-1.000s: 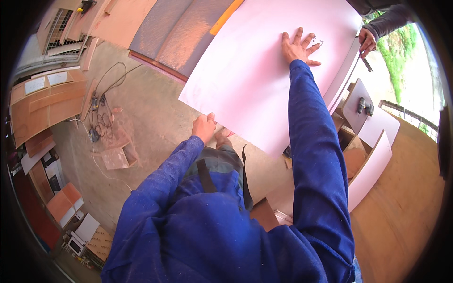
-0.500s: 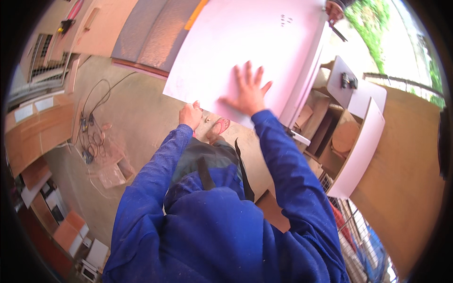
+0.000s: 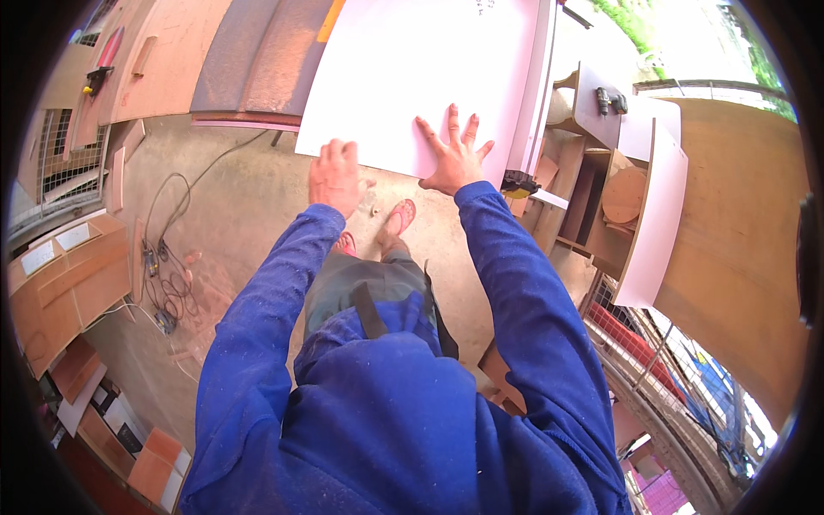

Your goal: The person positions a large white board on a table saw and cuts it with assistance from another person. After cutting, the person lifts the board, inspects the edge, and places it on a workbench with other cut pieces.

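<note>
Two bare hands at the near edge of a white panel (image 3: 408, 94).
The right hand (image 3: 457, 161) lies on the panel toward its near right corner, fingers spread wide; the left hand (image 3: 335, 178) is at its near left corner, fingers close together, and I cannot tell whether it pinches the edge. A grey board (image 3: 245, 64) sits just left of the panel.

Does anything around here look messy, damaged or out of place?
Mainly the dark cable: it lies in a loose tangle on the floor at the left, which might trip someone. What shows of the white sheet under the right hand looks undamaged.
</note>
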A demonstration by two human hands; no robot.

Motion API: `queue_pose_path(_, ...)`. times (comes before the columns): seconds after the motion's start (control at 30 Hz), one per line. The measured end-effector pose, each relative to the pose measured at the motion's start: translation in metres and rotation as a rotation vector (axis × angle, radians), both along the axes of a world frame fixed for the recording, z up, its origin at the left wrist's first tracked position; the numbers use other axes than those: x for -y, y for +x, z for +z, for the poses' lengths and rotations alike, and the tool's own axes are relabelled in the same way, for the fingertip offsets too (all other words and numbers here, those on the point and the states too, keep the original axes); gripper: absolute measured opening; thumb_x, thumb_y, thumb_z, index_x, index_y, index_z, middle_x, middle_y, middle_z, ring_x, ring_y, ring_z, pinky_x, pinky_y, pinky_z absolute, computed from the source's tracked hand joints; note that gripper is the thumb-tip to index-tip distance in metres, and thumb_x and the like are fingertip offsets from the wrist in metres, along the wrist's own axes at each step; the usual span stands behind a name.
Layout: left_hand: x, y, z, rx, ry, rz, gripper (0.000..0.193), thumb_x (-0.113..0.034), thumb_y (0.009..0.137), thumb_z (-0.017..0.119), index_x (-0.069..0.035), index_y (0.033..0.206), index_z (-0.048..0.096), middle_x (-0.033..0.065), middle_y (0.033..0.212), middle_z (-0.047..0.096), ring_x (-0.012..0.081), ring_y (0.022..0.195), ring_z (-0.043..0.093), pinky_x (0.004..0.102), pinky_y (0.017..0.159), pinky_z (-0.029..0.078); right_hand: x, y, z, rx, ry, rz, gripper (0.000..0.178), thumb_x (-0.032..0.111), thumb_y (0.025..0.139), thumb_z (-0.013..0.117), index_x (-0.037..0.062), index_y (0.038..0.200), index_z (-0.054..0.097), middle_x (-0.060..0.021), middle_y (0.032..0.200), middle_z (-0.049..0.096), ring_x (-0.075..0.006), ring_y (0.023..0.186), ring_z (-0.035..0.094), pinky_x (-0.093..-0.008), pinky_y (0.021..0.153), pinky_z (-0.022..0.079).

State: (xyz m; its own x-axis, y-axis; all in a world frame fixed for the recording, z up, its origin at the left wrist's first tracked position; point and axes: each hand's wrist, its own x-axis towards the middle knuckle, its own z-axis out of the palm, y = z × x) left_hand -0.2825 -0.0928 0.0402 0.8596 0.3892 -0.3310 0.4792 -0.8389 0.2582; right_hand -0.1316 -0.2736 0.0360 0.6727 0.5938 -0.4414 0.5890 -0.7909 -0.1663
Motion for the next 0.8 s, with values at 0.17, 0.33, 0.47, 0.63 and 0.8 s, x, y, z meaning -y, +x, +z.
queue_pose_path(0.17,0.011,0.034,-0.028,0.160,0.230,-0.366,0.100,-0.004,0.084,0.071,-0.033,0.165,0.021,0.0132,0.172,0.013,0.0537,0.151,0.020,0.0653,0.119,0.027,-0.001,0.001,0.002,0.012,-0.039,0.012,0.132,0.036,0.054,0.095,0.0563,0.159,0.018,-0.0139,0.173,-0.008,-0.0552,0.154,-0.005,-0.0887,0.107,0.015)
queue_pose_path(0.33,0.016,0.058,-0.043,0.012,0.199,-0.366,0.102,0.006,0.086,0.060,-0.038,0.166,0.015,0.0115,0.174,0.009,0.0586,0.151,0.015,0.0701,0.120,0.022,0.000,0.001,0.002,0.027,-0.043,0.009,0.133,0.035,0.053,0.095,0.0569,0.159,0.018,-0.0131,0.174,-0.005,-0.0543,0.155,-0.003,-0.0884,0.107,0.016)
queue_pose_path(0.47,0.015,0.064,-0.029,-0.082,0.191,-0.395,0.099,0.004,0.088,0.059,-0.038,0.166,0.014,0.0121,0.174,0.010,0.0590,0.151,0.015,0.0708,0.119,0.023,-0.002,0.003,0.003,0.022,-0.050,0.006,0.133,0.035,0.054,0.095,0.0571,0.159,0.017,-0.0124,0.174,-0.006,-0.0541,0.155,-0.003,-0.0882,0.107,0.016)
queue_pose_path(0.63,0.011,0.068,-0.023,-0.085,0.163,-0.403,0.098,0.003,0.089,0.059,-0.038,0.166,0.015,0.0121,0.174,0.011,0.0589,0.151,0.014,0.0707,0.119,0.024,-0.005,0.004,0.006,0.022,-0.086,0.007,0.132,0.036,0.055,0.095,0.0566,0.159,0.017,-0.0123,0.174,-0.006,-0.0534,0.155,-0.003,-0.0871,0.108,0.017)
queue_pose_path(0.8,0.010,0.070,-0.024,-0.078,0.146,-0.397,0.099,0.004,0.088,0.059,-0.038,0.166,0.015,0.0116,0.174,0.011,0.0585,0.151,0.015,0.0700,0.119,0.024,-0.006,0.006,0.007,0.025,-0.102,0.009,0.132,0.036,0.056,0.095,0.0558,0.160,0.017,-0.0129,0.174,-0.006,-0.0530,0.155,-0.003,-0.0866,0.108,0.018)
